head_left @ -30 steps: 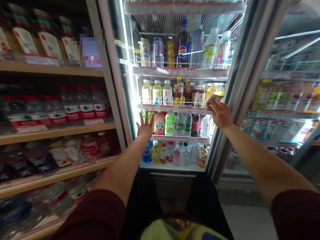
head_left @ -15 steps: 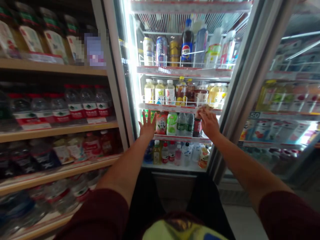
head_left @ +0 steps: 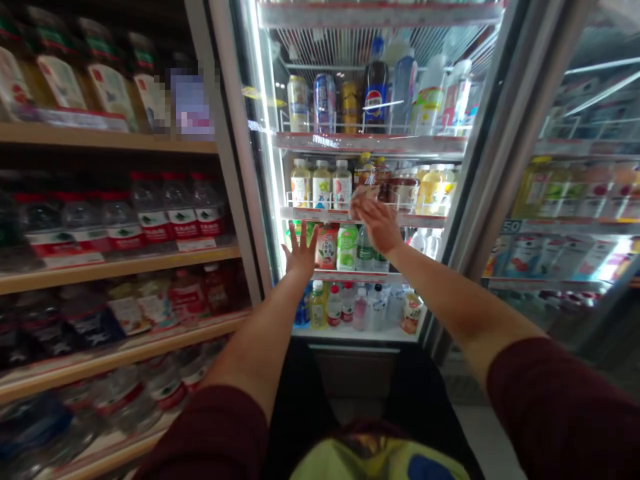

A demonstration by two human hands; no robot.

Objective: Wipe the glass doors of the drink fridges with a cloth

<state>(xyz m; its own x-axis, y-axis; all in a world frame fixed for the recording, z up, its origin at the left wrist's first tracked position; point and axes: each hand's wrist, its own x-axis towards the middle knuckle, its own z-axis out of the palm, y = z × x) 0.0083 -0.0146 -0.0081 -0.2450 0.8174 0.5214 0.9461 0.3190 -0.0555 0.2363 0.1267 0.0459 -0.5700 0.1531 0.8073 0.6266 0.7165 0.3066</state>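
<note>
While the left hand (head_left: 301, 252) spreads empty, the right hand (head_left: 381, 225) holds a crumpled cloth (head_left: 364, 198) up-left of its palm, seemingly against the glass door (head_left: 385, 105).

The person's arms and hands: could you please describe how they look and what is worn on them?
Both arms wear short, plain, dark maroon sleeves, without visible markings. Below them, the forearms are uncovered. The left hand and right hand are bare: no glove, watch or bracelet shows. Rings are too small to judge.

Cooler shelves (head_left: 370, 143) hold rows of upright cans (head_left: 325, 103) and bottles (head_left: 376, 100); wooden shelves (head_left: 120, 269) at left carry red-capped bottles (head_left: 179, 213)
</note>
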